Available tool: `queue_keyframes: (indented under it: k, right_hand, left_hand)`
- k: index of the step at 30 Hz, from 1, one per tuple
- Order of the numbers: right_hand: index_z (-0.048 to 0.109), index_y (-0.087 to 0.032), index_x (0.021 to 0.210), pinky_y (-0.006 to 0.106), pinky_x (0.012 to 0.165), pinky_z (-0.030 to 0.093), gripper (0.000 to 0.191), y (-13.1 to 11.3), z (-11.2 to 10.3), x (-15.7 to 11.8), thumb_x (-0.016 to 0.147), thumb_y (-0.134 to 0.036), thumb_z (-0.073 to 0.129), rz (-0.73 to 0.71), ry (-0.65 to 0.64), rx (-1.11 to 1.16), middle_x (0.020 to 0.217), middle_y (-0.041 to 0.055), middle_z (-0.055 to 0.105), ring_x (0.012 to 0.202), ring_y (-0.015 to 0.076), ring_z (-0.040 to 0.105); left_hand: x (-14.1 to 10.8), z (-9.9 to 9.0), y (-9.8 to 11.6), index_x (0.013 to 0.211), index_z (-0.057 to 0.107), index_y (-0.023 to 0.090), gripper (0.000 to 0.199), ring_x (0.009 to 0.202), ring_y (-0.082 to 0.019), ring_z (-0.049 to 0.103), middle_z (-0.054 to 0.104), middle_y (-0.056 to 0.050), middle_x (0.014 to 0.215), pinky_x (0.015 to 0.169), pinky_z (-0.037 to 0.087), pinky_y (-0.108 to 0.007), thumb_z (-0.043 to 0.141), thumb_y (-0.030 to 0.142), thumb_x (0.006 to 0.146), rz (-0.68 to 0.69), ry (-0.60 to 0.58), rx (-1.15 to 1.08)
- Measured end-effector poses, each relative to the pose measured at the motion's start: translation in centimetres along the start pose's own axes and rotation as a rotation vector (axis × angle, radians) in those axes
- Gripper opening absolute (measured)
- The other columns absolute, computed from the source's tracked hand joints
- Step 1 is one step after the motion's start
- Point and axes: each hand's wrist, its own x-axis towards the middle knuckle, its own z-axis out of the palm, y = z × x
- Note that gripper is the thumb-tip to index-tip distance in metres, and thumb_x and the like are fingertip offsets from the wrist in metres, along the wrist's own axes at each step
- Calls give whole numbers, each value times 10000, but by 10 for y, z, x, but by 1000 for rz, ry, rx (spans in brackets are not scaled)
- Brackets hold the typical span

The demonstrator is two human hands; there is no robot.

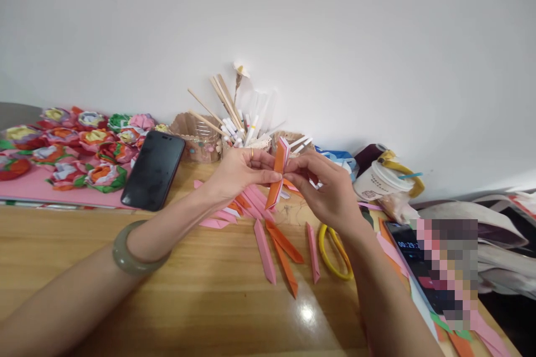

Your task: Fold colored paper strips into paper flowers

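Note:
A stack of folded paper strips (278, 164), orange on top with white and pink edges and bent at the middle, is pinched upright between the thumb and fingers of my left hand (238, 174). At its right edge, close to the bend, the thumb and fingertips of my right hand (326, 187) are pressed together; what lies between them is too small to make out. Below on the table are loose folded strips, pink (264, 251) and orange (285, 259). Thin threads (288, 213) lie under my hands, and more pink strips (255, 201) are piled behind my left wrist.
Yellow-handled scissors (335, 254) lie by my right forearm. A black phone (153, 170) leans beside many-coloured paper flowers (98, 139) at left. Baskets (196, 136) with sticks and markers line the wall. A paper cup (382, 179) and another phone (412, 259) are at right.

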Motion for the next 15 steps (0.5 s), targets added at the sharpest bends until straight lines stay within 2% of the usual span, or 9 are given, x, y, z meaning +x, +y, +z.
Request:
queue_keyframes:
  k: [7, 11, 15]
  right_hand:
    - [536, -190, 770, 229, 554, 372, 100, 1, 3, 1, 843, -125, 558, 33, 18, 71, 697, -21, 537, 610, 101, 470]
    - [546, -200, 827, 230, 536, 385, 58, 1, -1, 1, 853, -147, 545, 67, 86, 84, 714, -21, 570, 591, 98, 484]
    - [564, -201, 891, 249, 568, 420, 136, -5, -9, 1, 832, -87, 518, -64, 76, -26, 815, 16, 587, 671, 120, 523]
  left_hand:
    - [-1, 2, 1, 670, 685, 132, 190, 537, -62, 572, 650, 27, 607, 572, 467, -192, 802, 162, 524, 36, -38, -93]
    - [-2, 0, 4, 672, 685, 114, 179, 537, -74, 572, 641, 12, 604, 591, 478, -213, 787, 155, 532, -82, -16, -127]
    - [-3, -3, 4, 755, 697, 106, 198, 587, -80, 585, 650, -5, 670, 629, 482, -214, 754, 129, 567, -161, -46, -195]
